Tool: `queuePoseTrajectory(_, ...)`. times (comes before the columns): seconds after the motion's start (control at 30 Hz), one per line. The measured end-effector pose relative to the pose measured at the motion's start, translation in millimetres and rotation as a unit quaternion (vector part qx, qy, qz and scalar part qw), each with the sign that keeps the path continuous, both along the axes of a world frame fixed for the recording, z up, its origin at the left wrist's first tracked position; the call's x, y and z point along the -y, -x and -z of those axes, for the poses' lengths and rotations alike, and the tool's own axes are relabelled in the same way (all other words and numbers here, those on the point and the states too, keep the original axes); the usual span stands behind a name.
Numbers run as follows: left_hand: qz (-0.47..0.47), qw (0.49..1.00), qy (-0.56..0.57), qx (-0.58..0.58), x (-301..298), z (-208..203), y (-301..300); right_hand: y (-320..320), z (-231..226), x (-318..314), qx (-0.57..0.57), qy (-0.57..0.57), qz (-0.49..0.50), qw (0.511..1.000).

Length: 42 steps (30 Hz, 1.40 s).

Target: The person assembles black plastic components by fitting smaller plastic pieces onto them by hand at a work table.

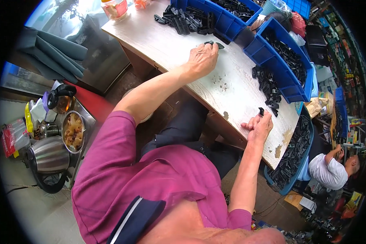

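Over the table's far side, my left hand (202, 59) is closed around a dark plastic piece (219, 45), whose end sticks out past the fingers. Nearer the front edge, my right hand (259, 127) pinches a small black curved part (261, 110) between thumb and fingers. Just beyond the right hand lies a row of black plastic parts (268, 87) along a blue bin. Past the left hand is a heap of longer black parts (183, 20). Fingers hide most of the left piece.
Blue bins (268, 67) full of black parts line the table's far side. A blue tub (290, 156) of black parts stands right of the table (215, 87). To the left are a kettle (53, 156) and a bowl (74, 132). Another person (329, 168) works at far right.
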<state>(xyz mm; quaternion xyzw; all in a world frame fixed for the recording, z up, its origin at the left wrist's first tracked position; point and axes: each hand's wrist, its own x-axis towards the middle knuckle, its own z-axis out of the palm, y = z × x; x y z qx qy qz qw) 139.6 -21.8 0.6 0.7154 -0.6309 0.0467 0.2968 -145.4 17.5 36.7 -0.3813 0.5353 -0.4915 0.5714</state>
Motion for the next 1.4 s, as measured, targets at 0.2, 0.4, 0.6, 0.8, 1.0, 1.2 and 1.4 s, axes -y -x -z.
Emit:
queuePoseTrajectory(0.2,-0.021,0.997,0.06,-0.042,-16.4,-7.4,-2.4,-5.8,-6.6,-3.0,-0.011,-0.009,0.026,1.0)
queuePoseTrajectory(0.4,-0.052,0.997,0.049,0.002,5.4,-6.0,-26.0,-1.5,-0.3,-2.3,-0.004,-0.006,0.022,1.0)
queuePoseTrajectory(0.6,-0.016,1.0,-0.018,-0.006,15.8,-10.6,-16.8,-4.7,-0.9,-5.0,-0.011,-0.003,0.024,1.0)
queuePoseTrajectory(0.8,0.082,0.992,-0.096,0.019,-3.5,-26.9,21.5,-5.0,1.0,-6.0,-0.01,0.0,0.028,1.0)
queuePoseTrajectory(1.0,0.182,0.979,-0.088,0.017,-13.9,-27.8,30.5,-4.5,-1.6,-7.5,-0.012,0.011,0.028,0.999)
queuePoseTrajectory(1.2,0.193,0.979,0.053,-0.034,-34.7,-16.0,50.0,-2.0,0.5,-7.1,-0.007,0.023,0.028,0.999)
queuePoseTrajectory(1.4,0.256,0.87,-0.017,-0.421,-58.5,-12.9,97.7,-3.2,2.6,-7.8,0.001,0.026,0.048,0.999)
